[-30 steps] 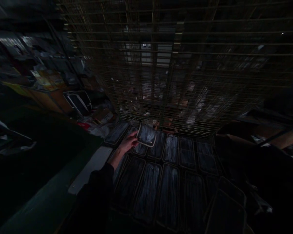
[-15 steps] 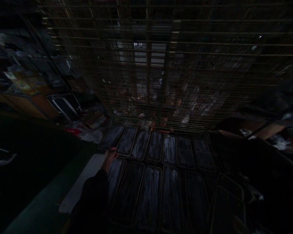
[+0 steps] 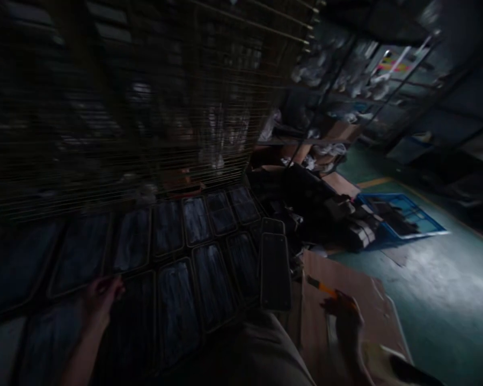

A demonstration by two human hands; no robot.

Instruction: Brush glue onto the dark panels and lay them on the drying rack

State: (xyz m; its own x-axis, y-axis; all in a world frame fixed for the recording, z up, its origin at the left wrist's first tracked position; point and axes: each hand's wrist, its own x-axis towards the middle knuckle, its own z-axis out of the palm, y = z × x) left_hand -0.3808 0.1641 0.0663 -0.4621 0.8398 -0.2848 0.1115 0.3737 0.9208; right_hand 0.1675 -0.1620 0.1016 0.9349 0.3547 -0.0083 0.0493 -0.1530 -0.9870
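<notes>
Two rows of dark rectangular panels with rounded corners and pale rims lie in front of me, several of them, such as one panel (image 3: 177, 308), smeared with whitish streaks. My left hand (image 3: 102, 297) hovers over the left part of the rows, fingers curled in with nothing visible in them; motion blurs it. At the lower right my right hand (image 3: 344, 313) is closed round the orange handle of a brush (image 3: 322, 288), whose dark end points left over a brown board. Two plain dark panels, the front one (image 3: 276, 273) overlapping the other, lie between the hands.
A wire rack (image 3: 225, 118) rises behind the panels. Further right are a dark heap (image 3: 317, 198), a blue crate (image 3: 406, 214) on the green floor and shelves with bagged goods. The brown board (image 3: 370, 289) lies under my right hand. The place is dim.
My view has swung to the right. The left hand has come away from the far left panels with fingers drawn in. My right hand with the brush has come into view.
</notes>
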